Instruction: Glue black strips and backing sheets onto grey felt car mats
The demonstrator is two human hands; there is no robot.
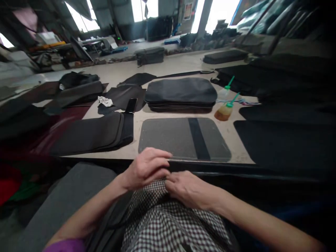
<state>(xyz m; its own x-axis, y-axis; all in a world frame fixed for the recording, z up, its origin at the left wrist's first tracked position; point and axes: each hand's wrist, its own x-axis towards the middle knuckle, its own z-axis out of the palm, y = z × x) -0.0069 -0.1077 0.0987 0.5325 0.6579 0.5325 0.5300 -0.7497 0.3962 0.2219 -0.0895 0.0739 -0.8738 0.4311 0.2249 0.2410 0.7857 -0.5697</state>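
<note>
My left hand (147, 168) and my right hand (187, 189) meet at the table's front edge, just above my lap. Both have their fingers curled and pinched onto the checked cloth (168, 217) that covers my lap. Right in front of the hands lies a flat grey rounded panel (168, 138) with a black strip (198, 138) running across it. Behind it sits a stack of dark rounded panels (181, 92).
Two glue bottles with green nozzles (225, 110) lie right of the stack. A phone (131, 104) and a crumpled white rag (105, 101) lie to the left, amid dark fabric pieces (94, 134). More black sheets (283, 140) cover the right side.
</note>
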